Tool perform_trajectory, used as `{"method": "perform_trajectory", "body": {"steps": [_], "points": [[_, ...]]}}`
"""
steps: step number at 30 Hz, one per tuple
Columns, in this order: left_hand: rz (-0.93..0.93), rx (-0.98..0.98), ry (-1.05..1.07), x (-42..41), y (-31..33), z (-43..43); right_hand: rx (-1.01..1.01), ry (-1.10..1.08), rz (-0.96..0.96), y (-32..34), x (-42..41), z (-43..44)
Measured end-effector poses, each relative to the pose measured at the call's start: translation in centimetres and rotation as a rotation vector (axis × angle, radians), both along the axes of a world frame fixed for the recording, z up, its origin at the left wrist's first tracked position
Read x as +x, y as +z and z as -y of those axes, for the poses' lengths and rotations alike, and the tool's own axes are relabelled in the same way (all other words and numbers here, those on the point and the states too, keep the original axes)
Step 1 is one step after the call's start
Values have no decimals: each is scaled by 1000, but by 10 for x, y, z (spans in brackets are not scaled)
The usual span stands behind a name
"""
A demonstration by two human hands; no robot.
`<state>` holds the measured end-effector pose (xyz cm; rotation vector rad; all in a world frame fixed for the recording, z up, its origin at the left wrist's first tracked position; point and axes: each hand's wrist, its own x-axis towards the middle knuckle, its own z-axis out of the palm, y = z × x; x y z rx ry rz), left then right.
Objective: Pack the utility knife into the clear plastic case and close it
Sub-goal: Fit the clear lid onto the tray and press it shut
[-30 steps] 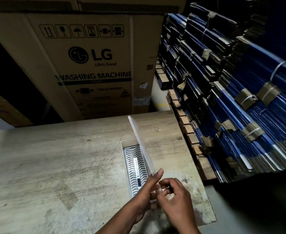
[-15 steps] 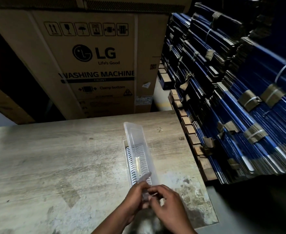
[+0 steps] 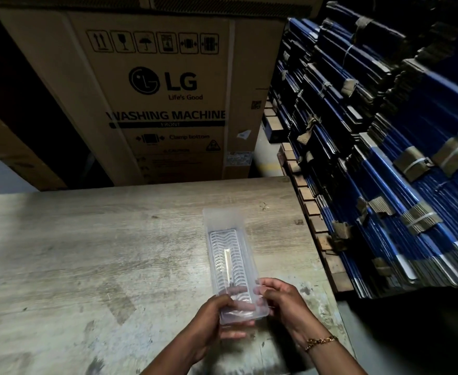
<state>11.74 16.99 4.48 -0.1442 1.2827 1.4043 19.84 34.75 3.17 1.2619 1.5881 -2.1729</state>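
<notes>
A long clear plastic case (image 3: pixel 223 226) lies on the wooden table (image 3: pixel 87 253), its lid folded down flat over the base. Through the lid I see the ribbed insert and the slim utility knife (image 3: pixel 228 266) lying lengthwise inside. My left hand (image 3: pixel 217 318) grips the near end of the case from the left, thumb on top. My right hand (image 3: pixel 279 301) holds the same end from the right, fingers pressing on the lid's edge.
A large LG washing machine carton (image 3: pixel 168 98) stands behind the table. Strapped stacks of blue flat-packed cardboard (image 3: pixel 385 158) on pallets rise along the right side. The table's right edge (image 3: pixel 328 288) runs close to the case.
The lid, which stood upright a second ago, has swung down onto the base. Both hands have moved apart to grip the near end from either side.
</notes>
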Motion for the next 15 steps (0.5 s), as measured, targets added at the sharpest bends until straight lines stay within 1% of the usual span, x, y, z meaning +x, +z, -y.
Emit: {"method": "perform_trajectory", "body": {"steps": [3, 8, 12, 15], "points": [[-105, -113, 97, 1, -6, 2, 15, -55, 4, -5, 0, -1], [-274, -177, 174, -2, -16, 12, 57, -105, 12, -17, 0, -5], [-393, -250, 145, -2, -30, 17, 99, -89, 6, -26, -1, -6], [-443, -273, 134, -2, -33, 18, 119, -88, 18, -32, -2, -6]]}}
